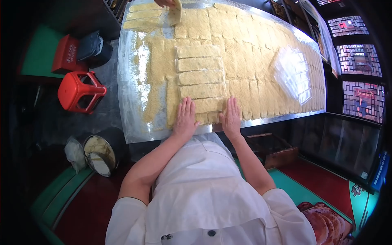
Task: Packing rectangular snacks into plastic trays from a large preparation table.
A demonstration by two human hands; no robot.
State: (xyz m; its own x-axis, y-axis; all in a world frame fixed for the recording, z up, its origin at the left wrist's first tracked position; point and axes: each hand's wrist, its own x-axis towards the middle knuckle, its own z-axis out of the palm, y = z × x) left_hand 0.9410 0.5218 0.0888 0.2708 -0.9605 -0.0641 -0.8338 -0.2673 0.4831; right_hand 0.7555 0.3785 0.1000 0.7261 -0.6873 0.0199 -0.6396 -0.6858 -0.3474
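Note:
A clear plastic tray with several long compartments lies on the metal-topped table. Pale, crumb-coated strips of food fill most of its compartments. My left hand rests flat by the near left corner of the tray, its fingers stretched forward. Opposite it, my right hand lies flat along the near right side, with the thumb turned inward. Whether either palm presses on the tray or on the food beside it, I cannot tell. Rows of coated food pieces surround the tray.
A stack of clear plastic trays sits on the food at right. Another person's hand holds a pale flat strip beside a filled tray. On the left floor stand a red plastic stool and a pot.

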